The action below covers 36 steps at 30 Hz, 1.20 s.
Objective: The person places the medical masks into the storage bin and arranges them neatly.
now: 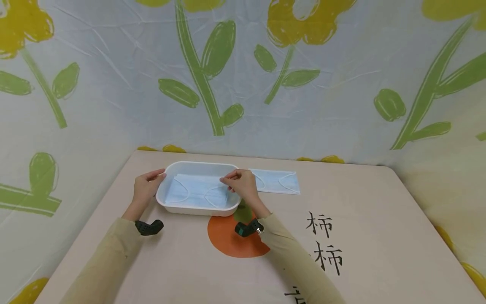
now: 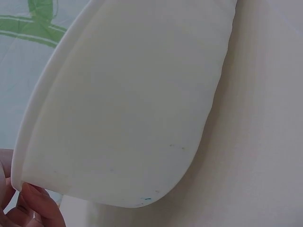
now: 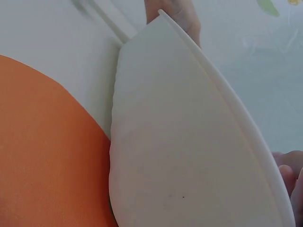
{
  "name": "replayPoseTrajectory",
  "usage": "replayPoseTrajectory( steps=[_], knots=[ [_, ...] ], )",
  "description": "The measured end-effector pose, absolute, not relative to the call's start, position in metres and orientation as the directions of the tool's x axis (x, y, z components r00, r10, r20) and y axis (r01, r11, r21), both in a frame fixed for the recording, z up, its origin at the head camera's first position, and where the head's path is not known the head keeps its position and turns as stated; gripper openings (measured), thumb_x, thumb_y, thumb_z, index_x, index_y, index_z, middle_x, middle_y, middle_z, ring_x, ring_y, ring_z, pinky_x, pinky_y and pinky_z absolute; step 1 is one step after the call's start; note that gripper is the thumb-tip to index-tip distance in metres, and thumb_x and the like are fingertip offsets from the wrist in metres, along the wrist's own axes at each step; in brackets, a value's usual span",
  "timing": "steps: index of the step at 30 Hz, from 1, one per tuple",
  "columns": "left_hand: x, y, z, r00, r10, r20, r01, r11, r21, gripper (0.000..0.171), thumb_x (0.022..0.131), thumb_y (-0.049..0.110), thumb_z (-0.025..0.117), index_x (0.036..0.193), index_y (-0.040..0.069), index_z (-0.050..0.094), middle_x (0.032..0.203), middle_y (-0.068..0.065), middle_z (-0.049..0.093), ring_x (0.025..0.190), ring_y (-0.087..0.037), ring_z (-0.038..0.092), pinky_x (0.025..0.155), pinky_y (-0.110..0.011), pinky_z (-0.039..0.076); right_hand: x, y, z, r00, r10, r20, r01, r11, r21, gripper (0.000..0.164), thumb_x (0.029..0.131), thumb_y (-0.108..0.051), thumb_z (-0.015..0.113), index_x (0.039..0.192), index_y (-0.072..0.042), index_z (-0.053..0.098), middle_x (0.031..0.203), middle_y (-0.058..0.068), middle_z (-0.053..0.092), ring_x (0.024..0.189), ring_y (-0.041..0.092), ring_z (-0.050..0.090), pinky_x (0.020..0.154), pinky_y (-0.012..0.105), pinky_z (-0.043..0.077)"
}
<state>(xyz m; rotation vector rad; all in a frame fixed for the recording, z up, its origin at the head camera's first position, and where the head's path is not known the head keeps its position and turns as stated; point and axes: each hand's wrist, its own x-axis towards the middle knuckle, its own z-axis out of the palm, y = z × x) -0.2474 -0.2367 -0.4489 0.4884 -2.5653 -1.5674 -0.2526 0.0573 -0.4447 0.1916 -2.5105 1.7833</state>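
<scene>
A white plastic basin [image 1: 212, 211] stands on the table at its far left part. My left hand [image 1: 146, 185] pinches the basin's left rim, thumb outside, which the left wrist view shows too. Inside the basin lies a light blue face mask [image 1: 195, 192] with white ear loops. Over the basin's right end, my right hand [image 1: 242, 184] pinches the mask's far right corner between thumb and forefinger; the hand covers that corner. Right of the basin, a second blue face mask [image 1: 281, 181] lies flat on the table, partly behind the right hand.
The pale table cover [image 1: 182, 261] bears an orange persimmon print [image 1: 235, 242] and black characters [image 1: 328, 257]. A flower-patterned curtain [image 1: 243, 84] hangs behind the table's far edge. Dark wrist cameras [image 1: 149, 228] sit on both forearms.
</scene>
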Motion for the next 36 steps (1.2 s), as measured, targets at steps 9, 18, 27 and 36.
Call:
replayPoseTrajectory(
  steps=[9, 18, 27, 36],
  knots=[
    [-0.248, -0.237, -0.449, -0.937, -0.336, -0.1, -0.24, 0.405, 0.883, 0.04, 0.095, 0.03, 0.059, 0.129, 0.009, 0.061, 0.113, -0.013, 0.06, 0.08, -0.013, 0.05, 0.051, -0.021, 0.045, -0.252, 0.06, -0.442, -0.993, -0.099, 0.064, -0.085, 0.235, -0.968, 0.016, 0.08, -0.019, 0.078, 0.085, -0.005, 0.072, 0.075, 0.017, 0.068, 0.05, 0.011, 0.056, 0.05, 0.025, 0.049],
    [-0.245, -0.24, -0.445, -0.948, -0.304, -0.095, -0.221, 0.417, 0.882, 0.041, 0.096, 0.028, 0.057, 0.132, 0.008, 0.059, 0.115, -0.015, 0.06, 0.078, -0.01, 0.051, 0.053, -0.018, 0.046, -0.243, 0.071, -0.427, -0.976, -0.203, 0.081, -0.116, 0.165, -0.98, 0.024, 0.085, -0.017, 0.073, 0.099, 0.002, 0.068, 0.081, 0.028, 0.06, 0.051, 0.009, 0.049, 0.055, 0.023, 0.047],
    [-0.247, -0.236, -0.446, -0.939, -0.321, -0.121, -0.252, 0.408, 0.877, 0.041, 0.096, 0.029, 0.058, 0.132, 0.01, 0.059, 0.114, -0.014, 0.059, 0.083, -0.014, 0.05, 0.054, -0.018, 0.045, -0.248, 0.105, -0.441, -0.968, -0.206, 0.147, -0.197, 0.254, -0.947, 0.026, 0.084, -0.014, 0.074, 0.104, 0.002, 0.068, 0.082, 0.004, 0.061, 0.061, 0.012, 0.057, 0.06, 0.037, 0.056],
    [-0.247, -0.235, -0.445, -0.935, -0.334, -0.122, -0.258, 0.4, 0.879, 0.039, 0.096, 0.028, 0.059, 0.13, 0.01, 0.06, 0.116, -0.016, 0.06, 0.08, -0.013, 0.052, 0.053, -0.018, 0.046, -0.248, 0.151, -0.446, -0.973, -0.172, 0.151, -0.206, 0.368, -0.907, 0.03, 0.082, -0.015, 0.076, 0.105, 0.002, 0.067, 0.103, 0.02, 0.067, 0.084, 0.019, 0.062, 0.065, 0.026, 0.054]
  ],
)
